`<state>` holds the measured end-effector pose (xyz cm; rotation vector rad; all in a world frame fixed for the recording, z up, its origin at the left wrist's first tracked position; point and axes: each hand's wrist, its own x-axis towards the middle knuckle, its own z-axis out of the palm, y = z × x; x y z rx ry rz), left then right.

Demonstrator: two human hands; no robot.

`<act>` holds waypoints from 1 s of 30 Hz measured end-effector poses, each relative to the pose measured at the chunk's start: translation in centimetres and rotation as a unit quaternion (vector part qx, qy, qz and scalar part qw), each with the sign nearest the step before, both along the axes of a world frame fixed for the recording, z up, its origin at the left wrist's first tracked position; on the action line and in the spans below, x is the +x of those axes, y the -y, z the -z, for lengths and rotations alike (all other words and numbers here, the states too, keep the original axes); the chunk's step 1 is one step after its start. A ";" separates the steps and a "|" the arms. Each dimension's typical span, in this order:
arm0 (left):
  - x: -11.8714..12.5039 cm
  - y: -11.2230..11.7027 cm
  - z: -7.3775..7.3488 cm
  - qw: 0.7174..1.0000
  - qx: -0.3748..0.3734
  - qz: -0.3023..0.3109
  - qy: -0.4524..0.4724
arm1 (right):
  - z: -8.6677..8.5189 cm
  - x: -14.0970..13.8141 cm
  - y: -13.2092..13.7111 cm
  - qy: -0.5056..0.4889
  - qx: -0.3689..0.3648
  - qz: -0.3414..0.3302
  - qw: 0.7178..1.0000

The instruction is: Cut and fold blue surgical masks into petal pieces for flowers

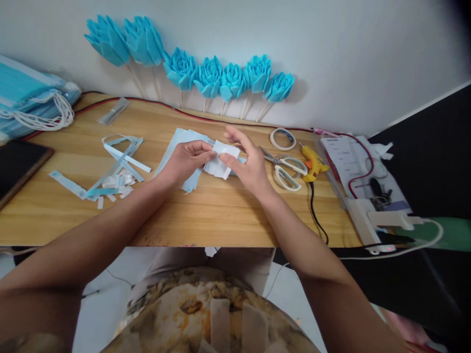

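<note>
Both my hands meet over the middle of the wooden table (221, 215). My left hand (186, 162) pinches the left edge of a small white piece of mask fabric (222, 159). My right hand (245, 164) grips the same piece from the right, thumb on top, fingers partly stretched out. Under the hands lies a stack of light blue mask sheets (180, 142).
Cut blue strips and scraps (114, 169) lie to the left. Scissors (287, 169), a yellow glue gun (312, 164) and a tape roll (282, 138) sit to the right, a power strip (371, 220) beyond. Several blue fabric flowers (209, 78) lean on the wall. Face masks (29, 98) are stacked far left.
</note>
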<state>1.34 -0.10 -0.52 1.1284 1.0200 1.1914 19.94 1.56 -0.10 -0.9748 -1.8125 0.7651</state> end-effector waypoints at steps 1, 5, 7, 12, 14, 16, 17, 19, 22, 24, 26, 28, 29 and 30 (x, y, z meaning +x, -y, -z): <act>0.0 0.1 0.0 1.000 0.005 0.004 -0.010 | 0.0 0.0 0.0 0.010 -0.001 -0.005 1.000; 0.2 0.2 0.0 0.999 0.023 0.021 -0.043 | -0.1 -0.2 0.2 0.020 -0.040 0.014 0.999; 0.2 0.2 0.0 0.998 0.029 0.019 -0.055 | -0.1 -0.2 0.3 0.014 -0.057 0.042 0.997; 0.1 0.2 -0.1 0.996 0.036 0.042 -0.067 | 0.2 -0.2 0.0 -0.049 -0.092 0.061 0.993; 0.1 0.2 -0.2 0.995 0.035 0.046 -0.085 | 0.6 -0.2 -0.2 -0.085 -0.108 0.054 0.989; 0.0 0.2 -0.1 0.994 0.034 0.040 -0.097 | 0.9 -0.3 -0.4 -0.112 -0.124 0.049 0.985; -0.1 0.1 0.0 0.994 0.035 0.036 -0.098 | 1.0 -0.4 -0.4 -0.120 -0.129 0.047 0.983; -0.3 0.0 0.2 0.994 0.042 0.029 -0.095 | 1.1 -0.4 -0.4 -0.130 -0.134 0.044 0.982; -0.4 -0.1 0.2 0.993 0.053 0.024 -0.099 | 1.1 -0.5 -0.4 -0.134 -0.137 0.043 0.981; -0.5 0.0 -0.1 0.992 0.059 0.020 -0.109 | 1.0 -0.5 -0.3 -0.139 -0.143 0.045 0.979; -0.4 0.2 -0.6 0.991 0.063 0.010 -0.115 | 0.9 -0.6 -0.3 -0.151 -0.149 0.043 0.976; -0.4 0.3 -1.0 0.991 0.062 -0.003 -0.117 | 0.8 -0.6 -0.3 -0.165 -0.153 0.034 0.974; -0.4 0.3 -1.1 0.991 0.062 -0.010 -0.119 | 0.8 -0.7 -0.3 -0.170 -0.154 0.030 0.973; -0.4 0.3 -1.2 0.990 0.062 -0.016 -0.122 | 0.8 -0.7 -0.3 -0.172 -0.157 0.027 0.972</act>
